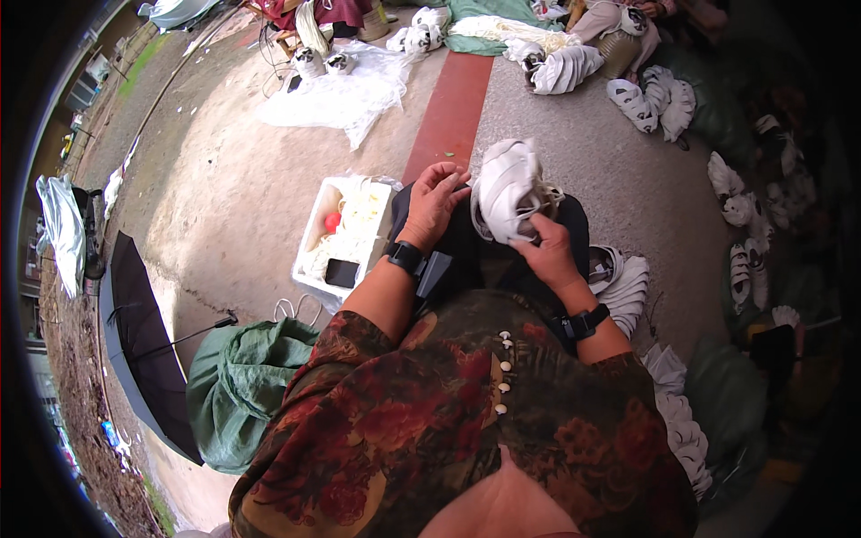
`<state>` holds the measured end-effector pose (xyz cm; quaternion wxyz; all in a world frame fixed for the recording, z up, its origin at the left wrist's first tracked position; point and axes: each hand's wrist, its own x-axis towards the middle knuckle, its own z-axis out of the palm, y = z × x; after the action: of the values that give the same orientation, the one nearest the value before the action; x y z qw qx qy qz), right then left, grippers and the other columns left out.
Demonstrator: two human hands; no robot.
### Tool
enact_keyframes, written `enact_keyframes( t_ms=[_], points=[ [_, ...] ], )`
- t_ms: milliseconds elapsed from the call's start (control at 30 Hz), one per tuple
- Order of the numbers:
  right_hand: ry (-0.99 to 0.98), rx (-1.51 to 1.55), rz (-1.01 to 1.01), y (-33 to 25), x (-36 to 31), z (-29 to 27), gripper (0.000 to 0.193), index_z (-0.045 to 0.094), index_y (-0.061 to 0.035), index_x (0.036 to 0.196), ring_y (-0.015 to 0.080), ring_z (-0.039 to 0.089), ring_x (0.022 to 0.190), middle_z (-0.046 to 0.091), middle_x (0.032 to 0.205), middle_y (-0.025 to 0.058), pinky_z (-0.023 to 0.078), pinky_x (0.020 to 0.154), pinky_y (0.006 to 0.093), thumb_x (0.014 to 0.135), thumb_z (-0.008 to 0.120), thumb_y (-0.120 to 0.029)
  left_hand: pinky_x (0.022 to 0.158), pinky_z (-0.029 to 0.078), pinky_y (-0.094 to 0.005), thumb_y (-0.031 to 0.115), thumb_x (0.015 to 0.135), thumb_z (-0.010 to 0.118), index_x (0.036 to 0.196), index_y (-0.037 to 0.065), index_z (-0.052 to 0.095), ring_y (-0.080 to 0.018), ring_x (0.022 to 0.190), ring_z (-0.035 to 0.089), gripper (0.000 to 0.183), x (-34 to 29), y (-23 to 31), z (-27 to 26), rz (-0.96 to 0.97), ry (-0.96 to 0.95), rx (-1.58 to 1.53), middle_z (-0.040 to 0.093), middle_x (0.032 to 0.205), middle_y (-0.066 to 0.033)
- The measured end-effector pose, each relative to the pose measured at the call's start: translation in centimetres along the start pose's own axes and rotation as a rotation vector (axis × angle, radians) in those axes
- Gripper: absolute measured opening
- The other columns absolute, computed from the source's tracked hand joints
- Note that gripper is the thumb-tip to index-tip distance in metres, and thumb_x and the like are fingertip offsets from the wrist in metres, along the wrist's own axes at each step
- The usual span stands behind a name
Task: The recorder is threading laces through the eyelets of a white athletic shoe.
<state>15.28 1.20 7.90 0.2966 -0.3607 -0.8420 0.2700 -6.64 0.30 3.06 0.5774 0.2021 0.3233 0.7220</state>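
My right hand (549, 254) grips a white shoe (509, 190) by its near end, above my lap. Cord-like laces show along the shoe's right side. My left hand (436, 204) is raised just left of the shoe, apart from it. Its thumb and fingertips come together in a pinch; whatever they hold, if anything, is too thin to make out. Left of my knees stands a white box (309, 235) with pale laces (360, 215), a round red object (333, 221) and a black phone (342, 273) inside.
White shoes (625, 291) lie beside my right leg, with more (683, 430) behind them. An open black umbrella (143, 345) and a green sack (251, 386) are at my left. Ahead lies a white plastic sheet (345, 90); other people sit near shoes farther off.
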Motion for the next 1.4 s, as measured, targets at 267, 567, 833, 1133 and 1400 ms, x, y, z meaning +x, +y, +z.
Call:
enact_keyframes(
  t_ms=[267,567,833,1133,1400],
  points=[
    [0.082,0.086,0.121,-3.3,0.9,-3.2,0.02,0.051,-0.0006,0.076,0.0329,0.06,0.071,0.059,0.075,0.0187,0.046,0.063,0.0353,0.068,0.068,-0.005,0.075,0.05,-0.0303,0.006,0.086,0.056,0.097,0.003,0.053,-0.0192,0.086,0.06,0.011,0.2,-0.4,-0.2,0.029,-0.021,-0.01,0.059,0.093,-0.0086],
    [0.405,-0.105,0.134,-2.3,3.6,-2.8,0.022,0.048,-0.0011,0.074,0.0414,0.056,0.067,0.056,0.068,0.0213,0.044,0.058,0.0439,0.069,0.069,-0.009,0.074,0.045,-0.0368,0.017,0.066,0.072,0.088,0.006,0.059,-0.0278,0.085,0.056,0.027,-1.5,-0.1,2.0,0.531,-0.599,1.404,0.059,0.085,-0.0073],
    [0.639,-0.045,0.197,0.4,0.9,-6.9,0.024,0.05,0.0026,0.076,0.0262,0.049,0.057,0.052,0.064,0.0139,0.041,0.056,0.035,0.071,0.07,-0.009,0.076,0.045,-0.0359,0.009,0.061,0.072,0.09,0.007,0.059,-0.027,0.087,0.057,0.032,-2.2,-0.2,3.0,0.355,-0.47,1.364,0.059,0.087,-0.0071],
    [0.09,-0.132,0.045,-2.0,2.9,-2.3,0.014,0.053,-0.001,0.077,0.0367,0.057,0.075,0.056,0.074,0.02,0.044,0.067,0.0431,0.068,0.063,-0.004,0.087,0.043,-0.0283,0.002,0.075,0.067,0.111,0.002,0.054,-0.0151,0.094,0.057,0.039,-1.1,7.8,-1.7,0.346,0.139,0.413,0.062,0.102,-0.0058],
    [-0.352,-0.297,0.005,2.8,2.2,4.7,0.016,0.057,-0.0008,0.083,0.0402,0.052,0.092,0.052,0.095,0.0239,0.044,0.08,0.0462,0.068,0.058,-0.005,0.076,0.044,-0.0251,-0.001,0.072,0.067,0.092,0.003,0.053,-0.0097,0.084,0.052,0.025,-2.4,5.2,0.5,0.241,-0.041,0.674,0.056,0.088,-0.001]
  ],
)
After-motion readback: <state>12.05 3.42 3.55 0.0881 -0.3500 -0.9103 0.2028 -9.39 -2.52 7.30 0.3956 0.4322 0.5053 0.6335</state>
